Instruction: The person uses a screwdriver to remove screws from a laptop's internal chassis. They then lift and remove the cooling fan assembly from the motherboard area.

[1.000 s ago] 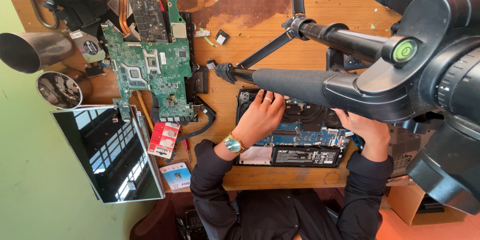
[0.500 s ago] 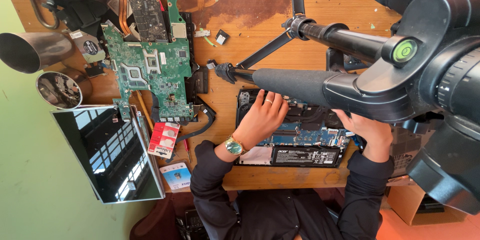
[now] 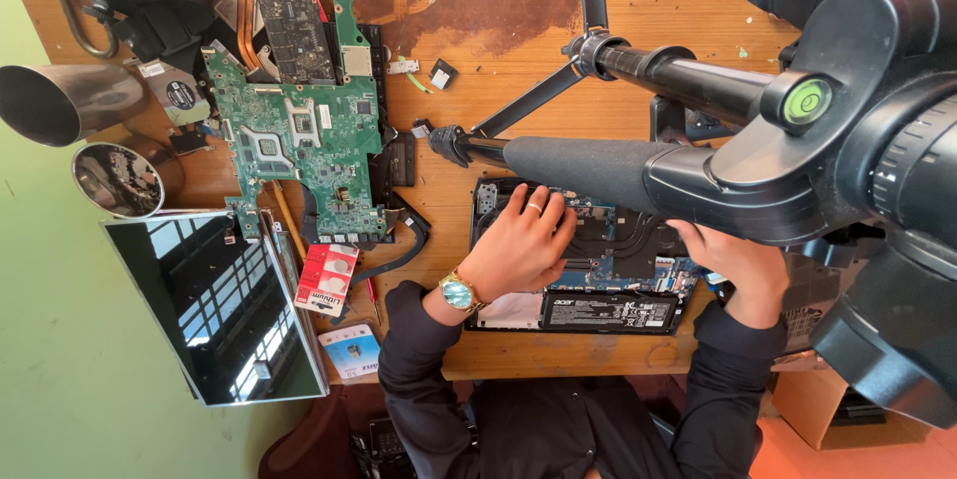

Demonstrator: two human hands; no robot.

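Far left: a detached laptop screen [image 3: 214, 305] leans at the table edge; above it a green motherboard [image 3: 299, 140] lies on the wooden table [image 3: 498, 70]. Centre: the left hand [image 3: 518, 245], fingers spread open, rests flat on the opened laptop base [image 3: 588, 270]. Right: the right hand [image 3: 743, 270] touches the base's right end, its grip hidden under the tripod [image 3: 638, 170].

A detached laptop screen panel [image 3: 214, 305] lies at lower left, a dark glossy rectangle reflecting a window. Just right of it sits a small red-and-white blister pack [image 3: 326, 278], and below that a pale blue-and-white card package [image 3: 351, 349]. At lower centre, a black battery carries a white-printed label [image 3: 610, 311].
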